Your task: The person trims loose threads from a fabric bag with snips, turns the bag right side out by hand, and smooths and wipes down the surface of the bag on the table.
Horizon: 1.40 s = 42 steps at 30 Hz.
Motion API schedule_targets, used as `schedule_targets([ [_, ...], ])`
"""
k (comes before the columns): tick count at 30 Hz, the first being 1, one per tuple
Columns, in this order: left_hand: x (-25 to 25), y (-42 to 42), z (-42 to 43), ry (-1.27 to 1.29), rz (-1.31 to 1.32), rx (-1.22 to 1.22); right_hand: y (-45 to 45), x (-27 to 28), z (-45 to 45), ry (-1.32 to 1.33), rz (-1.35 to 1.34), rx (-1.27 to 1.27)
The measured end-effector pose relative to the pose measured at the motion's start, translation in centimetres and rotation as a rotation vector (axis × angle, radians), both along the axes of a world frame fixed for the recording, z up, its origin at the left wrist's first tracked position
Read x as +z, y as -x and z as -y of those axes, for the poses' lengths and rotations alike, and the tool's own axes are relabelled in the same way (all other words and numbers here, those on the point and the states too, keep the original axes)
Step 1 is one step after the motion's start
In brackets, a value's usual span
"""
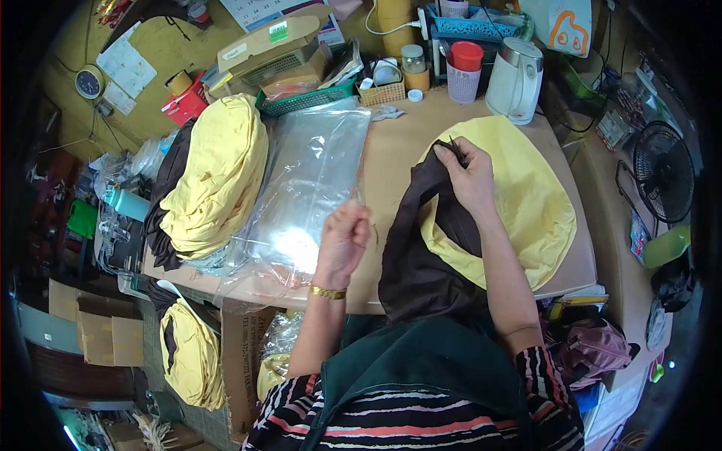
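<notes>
A yellow and dark brown cloth piece (519, 188) lies on the right half of the table, its brown part (421, 263) hanging over the front edge. My right hand (470, 174) pinches the brown edge at its upper left, with a small dark tool, partly hidden, between the fingers. My left hand (346, 237), wearing a gold bracelet, is raised left of the cloth with fingers curled together; whether it holds something is too small to tell. Clear plastic bags (316, 150) lie beyond it. Further left is a heap of folded yellow cloth (218, 173).
Along the back of the table (398, 150) stand a green basket (308, 98), a glass jar (413, 59), a pink cup (462, 81) and a kettle (515, 81). A black fan (663, 171) is at the right. A cardboard box (242, 361) stands below the front edge.
</notes>
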<state>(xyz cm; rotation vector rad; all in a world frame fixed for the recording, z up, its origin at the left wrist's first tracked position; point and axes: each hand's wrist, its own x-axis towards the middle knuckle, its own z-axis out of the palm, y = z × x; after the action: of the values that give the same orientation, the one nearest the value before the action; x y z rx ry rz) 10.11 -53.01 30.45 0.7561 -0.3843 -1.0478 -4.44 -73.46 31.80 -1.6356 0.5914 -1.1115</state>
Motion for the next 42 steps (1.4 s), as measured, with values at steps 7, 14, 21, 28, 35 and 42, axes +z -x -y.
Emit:
schedule_targets([
  [7, 1.7, -2.2, -1.6, 0.276, -0.034, 0.091, 0.2, 0.1, -0.4, -0.021, -0.02, 0.008],
  [14, 1.2, 2.2, 3.2, -0.245, 0.708, 0.086, -0.1, 0.2, -1.1, 0.002, -0.021, 0.012],
  [21, -0.1, 1.8, 3.2, -0.201, 0.398, 0.044, 0.0, -0.1, -1.4, -0.042, 0.026, 0.068],
  [28, 1.1, 1.9, 2.2, 0.076, 0.098, -0.146, 0.6, 1.8, -2.2, 0.192, -0.133, -0.126],
  [35, 1.6, 1.8, 2.2, 0.06, 0.117, -0.105, 3.4, 5.4, -7.0, 0.81, -0.356, -0.128],
  [42, 1.2, 2.2, 2.2, 0.066, 0.162, -0.074, 2.8, 5.2, -8.7, 0.981, -0.406, -0.172],
])
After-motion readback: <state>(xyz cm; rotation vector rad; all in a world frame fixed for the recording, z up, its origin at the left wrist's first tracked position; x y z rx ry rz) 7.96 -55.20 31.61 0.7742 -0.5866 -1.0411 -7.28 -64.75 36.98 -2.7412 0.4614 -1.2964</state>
